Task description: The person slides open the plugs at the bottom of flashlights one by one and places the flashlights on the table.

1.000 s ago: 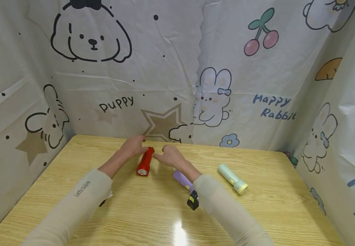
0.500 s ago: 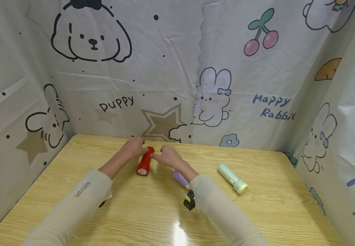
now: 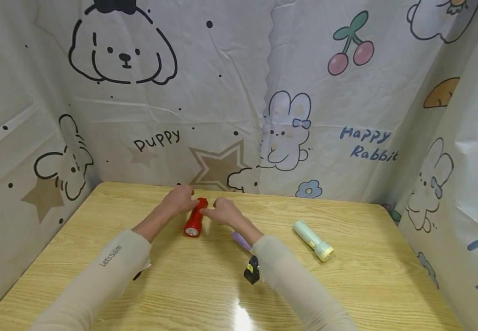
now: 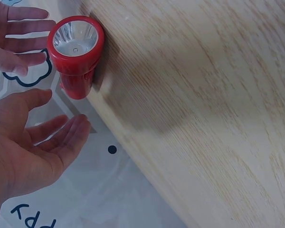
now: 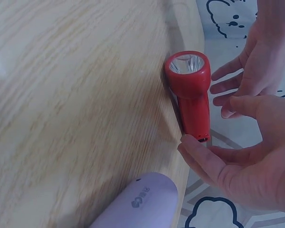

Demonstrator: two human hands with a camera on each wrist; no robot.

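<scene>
A red flashlight lies near the table's back edge, its lens facing the front. The left hand is at its left side with relaxed, bent fingers and holds nothing; in the left wrist view a gap separates this hand from the flashlight. On the other side is the right hand, thumb extended toward the left. From the right wrist, the right hand's fingertips appear close to the tail of the flashlight; whether they touch it, I cannot tell.
A purple flashlight lies partly beneath the right forearm. Farther right is a mint-green flashlight. Printed cloth hangs behind the wooden table and along both sides.
The right hand has shifted slightly left, closer to the red flashlight, its forearm moving with it. The left hand and the flashlights look nearly still.
</scene>
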